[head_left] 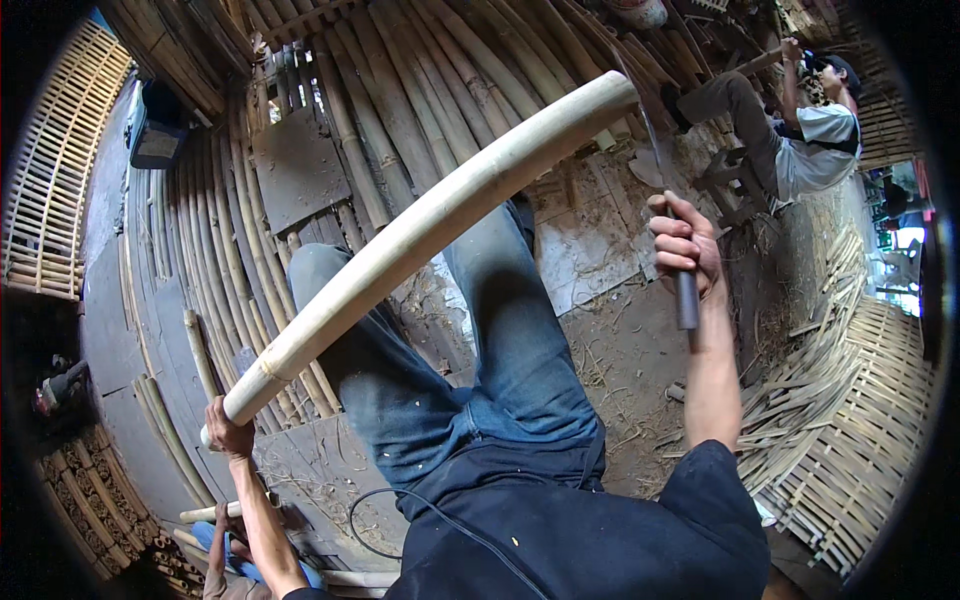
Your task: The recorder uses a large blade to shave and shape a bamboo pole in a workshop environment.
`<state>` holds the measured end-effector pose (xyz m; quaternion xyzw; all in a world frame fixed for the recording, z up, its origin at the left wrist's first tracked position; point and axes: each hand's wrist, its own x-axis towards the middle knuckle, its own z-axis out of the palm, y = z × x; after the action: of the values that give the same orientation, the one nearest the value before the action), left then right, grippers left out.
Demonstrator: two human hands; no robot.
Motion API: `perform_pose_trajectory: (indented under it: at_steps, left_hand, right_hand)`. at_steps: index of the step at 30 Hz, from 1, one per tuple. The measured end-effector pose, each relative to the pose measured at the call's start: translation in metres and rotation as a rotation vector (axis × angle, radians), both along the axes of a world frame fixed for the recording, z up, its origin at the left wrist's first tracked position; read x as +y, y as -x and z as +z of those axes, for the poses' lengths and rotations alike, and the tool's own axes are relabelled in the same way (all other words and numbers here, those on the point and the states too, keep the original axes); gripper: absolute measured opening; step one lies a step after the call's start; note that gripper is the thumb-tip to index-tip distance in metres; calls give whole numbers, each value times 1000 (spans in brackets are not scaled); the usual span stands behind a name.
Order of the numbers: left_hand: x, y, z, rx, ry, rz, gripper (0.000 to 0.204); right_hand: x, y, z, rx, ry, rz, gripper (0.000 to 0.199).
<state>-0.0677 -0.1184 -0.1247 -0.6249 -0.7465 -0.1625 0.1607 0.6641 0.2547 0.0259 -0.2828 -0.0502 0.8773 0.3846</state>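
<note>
A thick, pale bamboo pole (pixel 440 225) slants across my lap, from low on the left up to the far right. My left hand (pixel 230 430) is wrapped round its near end. On the right, my right hand (pixel 686 245) grips a long-bladed knife by its dark, round handle (pixel 687 300). The thin blade (pixel 652 135) points away from me and passes just by the pole's far end. Whether it touches the bamboo I cannot tell. My jeans-clad knees (pixel 510 290) are bent beneath the pole.
Bamboo poles (pixel 400 110) cover the floor ahead, with a dark flat board (pixel 300 165) on them. A co-worker (pixel 815 135) sits at far right holding a pole. Woven bamboo strips (pixel 850 440) lie at right. Another person (pixel 235 560) is at lower left, near more poles.
</note>
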Motion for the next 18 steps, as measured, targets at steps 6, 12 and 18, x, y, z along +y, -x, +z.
perform_pose_trajectory:
  at_steps: [6, 12, 18]
  left_hand:
    - [-10, -25, -19, -180, 101, 33, 54]
    - [-22, -39, -24, -225, 140, 69, 59]
    - [-25, -27, -2, -165, 88, 76, 53]
  right_hand:
    - [-7, 28, -29, 273, 114, -51, 25]
    - [-37, 72, 13, -942, -411, -222, 33]
    - [-41, 81, 82, -1218, -813, -542, 41]
